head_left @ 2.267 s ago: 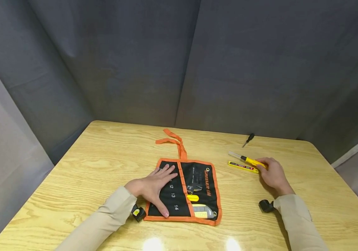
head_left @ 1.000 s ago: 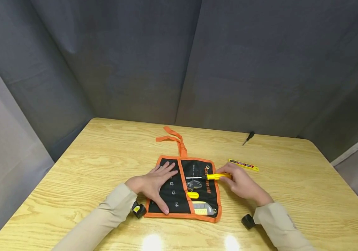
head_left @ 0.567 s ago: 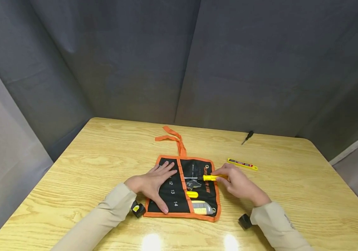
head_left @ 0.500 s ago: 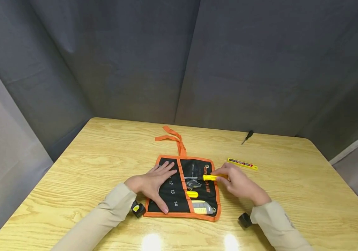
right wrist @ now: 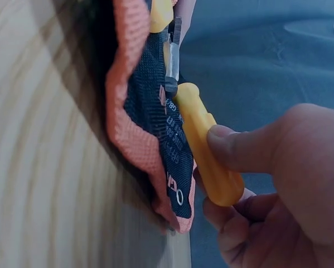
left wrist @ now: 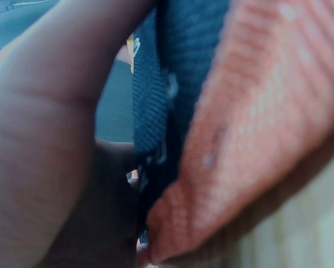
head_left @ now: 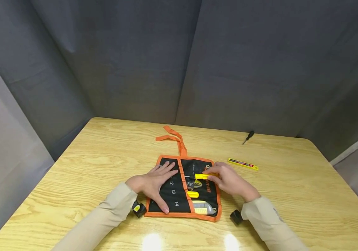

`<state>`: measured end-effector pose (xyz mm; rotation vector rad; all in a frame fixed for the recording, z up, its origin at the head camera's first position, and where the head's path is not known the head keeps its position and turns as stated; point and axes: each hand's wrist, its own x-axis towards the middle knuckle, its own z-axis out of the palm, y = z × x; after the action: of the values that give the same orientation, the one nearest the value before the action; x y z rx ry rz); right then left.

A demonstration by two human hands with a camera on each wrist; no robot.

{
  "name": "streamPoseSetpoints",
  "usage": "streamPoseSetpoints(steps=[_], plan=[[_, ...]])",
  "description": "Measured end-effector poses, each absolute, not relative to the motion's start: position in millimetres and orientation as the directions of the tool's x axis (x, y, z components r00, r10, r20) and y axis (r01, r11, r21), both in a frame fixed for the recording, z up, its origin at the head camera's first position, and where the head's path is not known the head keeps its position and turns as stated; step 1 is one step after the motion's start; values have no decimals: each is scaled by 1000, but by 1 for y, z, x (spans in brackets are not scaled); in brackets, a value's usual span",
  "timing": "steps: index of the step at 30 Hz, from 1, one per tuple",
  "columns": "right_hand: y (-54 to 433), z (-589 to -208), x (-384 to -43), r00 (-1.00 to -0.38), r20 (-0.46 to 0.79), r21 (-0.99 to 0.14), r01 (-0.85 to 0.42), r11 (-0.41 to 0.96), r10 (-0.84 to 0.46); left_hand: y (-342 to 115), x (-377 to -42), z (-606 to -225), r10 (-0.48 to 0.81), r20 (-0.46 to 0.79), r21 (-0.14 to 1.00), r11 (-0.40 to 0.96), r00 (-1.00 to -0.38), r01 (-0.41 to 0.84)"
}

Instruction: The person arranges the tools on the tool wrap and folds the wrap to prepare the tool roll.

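A black tool roll with orange trim (head_left: 183, 209) lies unrolled on the table. Fingers spread, my left hand (head_left: 154, 186) rests on its numbered pocket panel; the left wrist view has the orange edging (left wrist: 256, 128) close up. My right hand (head_left: 232, 183) pinches a screwdriver by its yellow handle (right wrist: 208, 151) between thumb and fingers. Its shaft points left at the orange pocket edge, the tip hidden there. Below it, a metal-jawed tool (head_left: 196, 184), another yellow handle (head_left: 193, 194) and a grey-and-yellow utility knife (head_left: 204, 208) stick out of the pockets.
On the wooden table (head_left: 116, 150), a flat yellow strip with a printed label (head_left: 243, 164) lies right of the roll. Farther back is a small black-handled screwdriver (head_left: 250, 135). Orange ties (head_left: 180, 143) trail from the roll's far edge. Dark curtains (head_left: 135, 69) hang behind.
My right hand has brought the yellow screwdriver from the table at right to the roll, then slid it farther left, its shaft now mostly past the pocket edge. My left hand stays put.
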<state>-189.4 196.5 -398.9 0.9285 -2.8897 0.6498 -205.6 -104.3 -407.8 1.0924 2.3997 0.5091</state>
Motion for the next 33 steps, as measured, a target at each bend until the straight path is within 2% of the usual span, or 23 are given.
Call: streamPoseSetpoints(steps=[9, 17, 26, 33], plan=[[186, -403, -193, -804, 166, -396, -585, 708, -571, -105, -206, -409, 771, -252, 498, 621, -585, 605], [179, -401, -196, -817, 123, -413, -559, 720, -564, -104, -206, -408, 777, -249, 505, 613, -578, 607], [180, -399, -202, -787, 52, -412, -578, 705, -615, -104, -207, -409, 781, -245, 502, 609, -574, 614], [180, -404, -206, -774, 85, -403, -602, 689, -627, -105, -207, -410, 778, -246, 495, 613, -578, 616]])
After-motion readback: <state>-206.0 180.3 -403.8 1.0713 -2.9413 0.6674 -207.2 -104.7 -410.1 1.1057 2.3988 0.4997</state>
